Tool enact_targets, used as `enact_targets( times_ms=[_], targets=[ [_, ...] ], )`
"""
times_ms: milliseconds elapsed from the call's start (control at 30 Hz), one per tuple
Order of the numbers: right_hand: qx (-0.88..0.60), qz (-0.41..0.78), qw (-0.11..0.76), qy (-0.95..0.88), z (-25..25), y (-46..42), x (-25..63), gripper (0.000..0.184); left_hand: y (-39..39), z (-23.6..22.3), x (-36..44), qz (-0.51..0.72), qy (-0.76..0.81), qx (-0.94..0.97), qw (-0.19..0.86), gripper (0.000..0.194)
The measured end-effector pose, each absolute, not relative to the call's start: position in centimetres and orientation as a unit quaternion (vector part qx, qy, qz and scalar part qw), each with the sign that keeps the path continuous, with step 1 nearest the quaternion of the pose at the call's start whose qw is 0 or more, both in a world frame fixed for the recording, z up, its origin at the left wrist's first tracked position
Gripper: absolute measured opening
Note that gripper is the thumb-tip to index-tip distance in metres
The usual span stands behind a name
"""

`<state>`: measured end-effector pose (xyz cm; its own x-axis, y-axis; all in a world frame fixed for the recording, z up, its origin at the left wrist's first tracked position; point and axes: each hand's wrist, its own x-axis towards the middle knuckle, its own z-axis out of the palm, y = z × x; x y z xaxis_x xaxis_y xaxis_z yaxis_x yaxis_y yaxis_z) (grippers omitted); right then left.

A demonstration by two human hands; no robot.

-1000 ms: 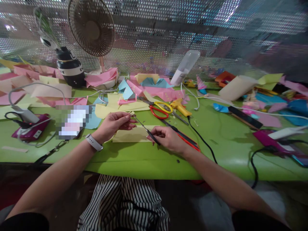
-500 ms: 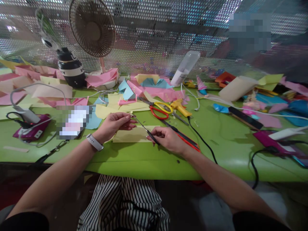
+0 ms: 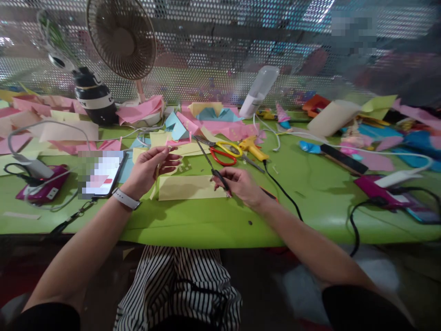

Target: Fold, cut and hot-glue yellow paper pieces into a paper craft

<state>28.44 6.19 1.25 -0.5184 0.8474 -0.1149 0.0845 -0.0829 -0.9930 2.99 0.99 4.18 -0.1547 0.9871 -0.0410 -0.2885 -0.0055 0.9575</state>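
We are holding our left hand half-curled, cannot tell if it is pinching anything, a yellow paper strip is lying on the green worktop, our right hand is gripping a slim dark-handled tool.

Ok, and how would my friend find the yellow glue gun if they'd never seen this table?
On the green table, look just beyond the right hand. The glue gun lies beside the red and yellow scissor handles. Unlike them, it has a chunky yellow body with a black cord coming from it.
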Motion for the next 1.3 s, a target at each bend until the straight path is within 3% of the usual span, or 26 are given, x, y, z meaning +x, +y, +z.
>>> enact_targets(
  times_ms=[133, 333, 600, 800, 1100, 1300],
  targets=[
    [-0.364, 0.637, 0.334, -0.592, 1.5, 7.5, 29.0, 0.047, 1.3, 3.8, 2.8, 0.605, 0.475, 0.413, 0.488, 0.025],
    [-0.361, 0.664, 0.336, -0.562, 3.3, 9.3, 30.0, 0.046, 1.5, 5.5, 3.1, 0.578, 0.551, 0.504, 0.33, 0.02],
    [-0.36, 0.68, 0.302, -0.563, 4.9, 8.8, 32.2, 0.049, 4.6, 10.9, 6.3, 0.507, 0.502, 0.593, 0.373, 0.03],
    [-0.431, 0.631, 0.311, -0.566, 3.7, 9.5, 34.4, 0.052, 13.1, 9.8, 8.7, 0.518, 0.526, 0.544, 0.399, 0.01],
    [-0.487, 0.492, 0.291, -0.66, 3.6, 13.8, 35.6, 0.036, 24.1, 4.7, 11.1, 0.543, 0.575, 0.458, 0.407, 0.013],
    [-0.544, 0.183, 0.17, -0.801, 4.0, 18.4, 33.9, 0.014, 27.2, 2.9, 11.0, 0.539, 0.595, 0.448, 0.393, 0.006]
  ],
)
